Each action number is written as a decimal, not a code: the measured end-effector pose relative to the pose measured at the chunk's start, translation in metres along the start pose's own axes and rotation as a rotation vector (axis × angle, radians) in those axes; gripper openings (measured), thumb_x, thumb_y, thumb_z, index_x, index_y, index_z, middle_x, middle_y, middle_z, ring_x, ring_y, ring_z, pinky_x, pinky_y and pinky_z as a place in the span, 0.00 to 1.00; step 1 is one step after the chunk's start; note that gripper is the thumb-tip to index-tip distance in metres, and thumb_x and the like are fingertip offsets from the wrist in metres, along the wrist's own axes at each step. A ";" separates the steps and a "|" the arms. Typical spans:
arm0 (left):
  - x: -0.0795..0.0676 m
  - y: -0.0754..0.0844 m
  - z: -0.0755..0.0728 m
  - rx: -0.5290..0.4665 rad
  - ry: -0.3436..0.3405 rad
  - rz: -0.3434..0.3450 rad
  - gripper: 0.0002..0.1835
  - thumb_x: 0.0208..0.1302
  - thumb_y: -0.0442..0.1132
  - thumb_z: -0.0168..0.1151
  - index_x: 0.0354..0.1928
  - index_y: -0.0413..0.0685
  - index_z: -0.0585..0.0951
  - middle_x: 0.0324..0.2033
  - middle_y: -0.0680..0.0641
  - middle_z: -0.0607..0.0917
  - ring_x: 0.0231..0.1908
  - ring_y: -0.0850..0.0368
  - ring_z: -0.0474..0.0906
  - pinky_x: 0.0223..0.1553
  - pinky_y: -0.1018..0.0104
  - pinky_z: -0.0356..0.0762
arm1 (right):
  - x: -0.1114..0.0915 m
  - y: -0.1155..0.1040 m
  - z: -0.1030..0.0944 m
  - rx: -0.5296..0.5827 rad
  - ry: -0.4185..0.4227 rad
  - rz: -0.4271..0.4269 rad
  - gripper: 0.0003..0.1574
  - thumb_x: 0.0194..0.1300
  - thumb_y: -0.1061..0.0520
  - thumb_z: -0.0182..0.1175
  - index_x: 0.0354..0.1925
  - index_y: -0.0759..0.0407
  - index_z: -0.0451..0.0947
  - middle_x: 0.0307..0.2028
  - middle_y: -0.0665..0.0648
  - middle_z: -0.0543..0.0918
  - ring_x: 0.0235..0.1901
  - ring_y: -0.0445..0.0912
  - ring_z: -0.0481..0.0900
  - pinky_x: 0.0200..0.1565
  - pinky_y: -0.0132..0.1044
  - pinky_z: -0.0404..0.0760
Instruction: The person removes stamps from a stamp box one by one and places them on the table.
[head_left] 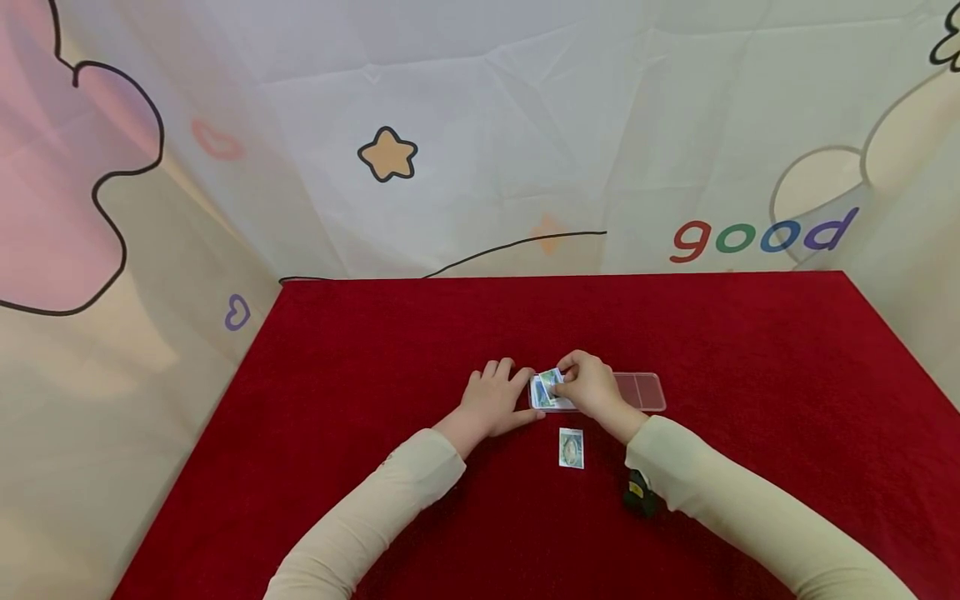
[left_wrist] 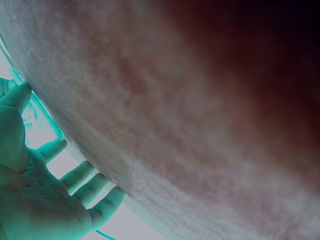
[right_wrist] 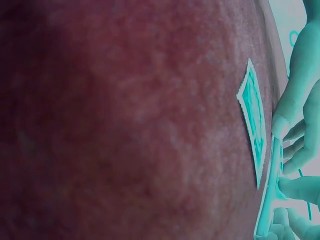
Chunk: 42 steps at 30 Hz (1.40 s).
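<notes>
A flat clear plastic case (head_left: pixel 651 392) lies on the red cloth, with small picture stamps (head_left: pixel 542 394) in its left part. My left hand (head_left: pixel 489 402) lies at the case's left end, fingers spread and thumb at its near corner. In the left wrist view the fingers (left_wrist: pixel 103 207) of this hand are nearly straight. Over the left part of the case, my right hand (head_left: pixel 592 387) pinches a stamp (head_left: pixel 551 380) between thumb and fingers. Another stamp (head_left: pixel 571 449) lies flat in front of the case; its toothed edge shows in the right wrist view.
A small black object (head_left: pixel 639 493) with a yellow mark sits by the right sleeve. The red cloth (head_left: pixel 375 333) covers the table up to a pale printed backdrop (head_left: pixel 480 167) behind it. Divider lines cross the right part of the case.
</notes>
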<state>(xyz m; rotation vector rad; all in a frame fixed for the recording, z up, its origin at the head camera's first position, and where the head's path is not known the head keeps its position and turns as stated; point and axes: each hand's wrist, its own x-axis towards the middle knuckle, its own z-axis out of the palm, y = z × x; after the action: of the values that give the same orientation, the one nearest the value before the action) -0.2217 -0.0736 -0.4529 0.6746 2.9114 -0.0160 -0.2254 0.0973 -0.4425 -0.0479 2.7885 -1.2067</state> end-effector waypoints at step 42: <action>0.000 0.000 -0.002 -0.048 -0.008 -0.006 0.35 0.62 0.67 0.52 0.67 0.60 0.65 0.61 0.45 0.66 0.61 0.49 0.62 0.55 0.54 0.67 | 0.015 0.002 -0.017 0.169 -0.166 0.216 0.08 0.62 0.61 0.61 0.36 0.66 0.80 0.39 0.60 0.79 0.34 0.45 0.74 0.31 0.31 0.74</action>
<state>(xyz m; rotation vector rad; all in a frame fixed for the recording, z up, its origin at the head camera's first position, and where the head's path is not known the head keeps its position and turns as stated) -0.2217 -0.0736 -0.4514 0.6567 2.8963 0.0500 -0.2422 0.1104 -0.4333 0.1549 2.4679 -1.3120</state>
